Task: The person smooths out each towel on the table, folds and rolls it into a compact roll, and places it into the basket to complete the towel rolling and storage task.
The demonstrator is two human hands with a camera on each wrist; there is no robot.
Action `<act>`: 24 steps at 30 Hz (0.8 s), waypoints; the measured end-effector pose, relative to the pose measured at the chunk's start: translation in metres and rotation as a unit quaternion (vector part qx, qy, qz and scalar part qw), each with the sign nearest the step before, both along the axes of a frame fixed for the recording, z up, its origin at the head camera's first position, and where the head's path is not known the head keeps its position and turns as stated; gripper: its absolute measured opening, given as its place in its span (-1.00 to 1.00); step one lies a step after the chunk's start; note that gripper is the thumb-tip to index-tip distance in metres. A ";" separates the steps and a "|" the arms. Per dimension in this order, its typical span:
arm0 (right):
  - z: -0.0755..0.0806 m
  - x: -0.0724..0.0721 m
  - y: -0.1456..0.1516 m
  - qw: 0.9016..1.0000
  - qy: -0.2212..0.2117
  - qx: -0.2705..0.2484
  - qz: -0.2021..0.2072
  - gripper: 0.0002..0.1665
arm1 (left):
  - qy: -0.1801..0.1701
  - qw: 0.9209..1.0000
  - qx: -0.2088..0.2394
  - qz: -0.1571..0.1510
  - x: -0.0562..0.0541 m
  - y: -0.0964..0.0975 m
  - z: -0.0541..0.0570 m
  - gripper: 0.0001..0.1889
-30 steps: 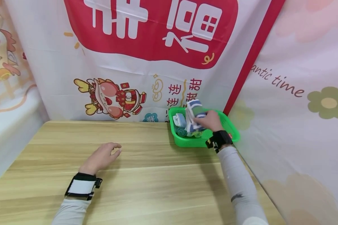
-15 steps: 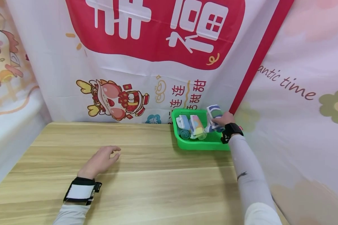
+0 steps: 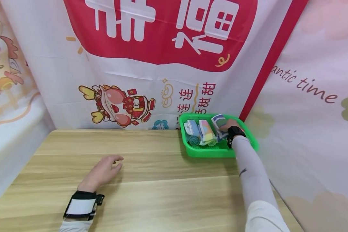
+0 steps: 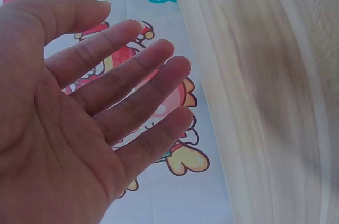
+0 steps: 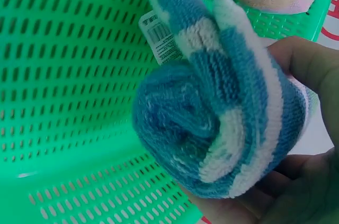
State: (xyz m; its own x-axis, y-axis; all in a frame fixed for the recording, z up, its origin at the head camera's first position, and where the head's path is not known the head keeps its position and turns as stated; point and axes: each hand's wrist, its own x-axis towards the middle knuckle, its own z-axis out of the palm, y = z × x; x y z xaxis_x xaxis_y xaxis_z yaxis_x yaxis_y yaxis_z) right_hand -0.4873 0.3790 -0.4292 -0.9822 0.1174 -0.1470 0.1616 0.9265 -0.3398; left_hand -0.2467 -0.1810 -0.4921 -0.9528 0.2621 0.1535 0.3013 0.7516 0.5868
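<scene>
A rolled blue and white striped towel (image 5: 212, 107) is gripped by my right hand (image 5: 304, 128), thumb on one side and fingers on the other. In the head view, my right hand (image 3: 230, 124) is down inside the green plastic basket (image 3: 203, 153), with the striped towel (image 3: 218, 122) partly hidden by it. A blue rolled towel (image 3: 192, 132) and a pink and yellow rolled towel (image 3: 207, 132) lie side by side to its left. My left hand (image 3: 102, 170) hovers over the table with nothing in it; in the left wrist view its fingers (image 4: 143, 91) are spread and nearly straight.
The wooden table (image 3: 150, 199) stretches in front of me. A printed cloth (image 3: 168, 71) hangs right behind its back edge, and another cloth (image 3: 304, 145) hangs close along the right side, near the basket.
My right hand has carried the striped towel to the right, past the pink and yellow towel, then lowered it into the basket. The left hand stays nearly still.
</scene>
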 end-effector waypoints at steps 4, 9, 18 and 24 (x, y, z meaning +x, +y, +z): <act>-0.007 -0.008 -0.011 1.000 -0.003 -0.004 0.003 -0.32 | 0.008 1.000 0.001 0.011 0.006 -0.006 0.004 -0.64; -0.028 -0.015 -0.010 0.999 -0.030 -0.011 0.005 -0.28 | 0.007 1.000 -0.005 0.003 0.011 -0.008 0.007 -0.65; -0.045 -0.005 0.009 0.997 -0.064 -0.023 0.032 -0.41 | -0.010 1.000 -0.014 0.013 0.018 0.000 0.001 -0.65; -0.004 0.042 -0.015 0.997 -0.014 -0.033 0.064 -0.49 | 0.009 0.999 -0.014 0.042 0.023 0.010 -0.012 -0.60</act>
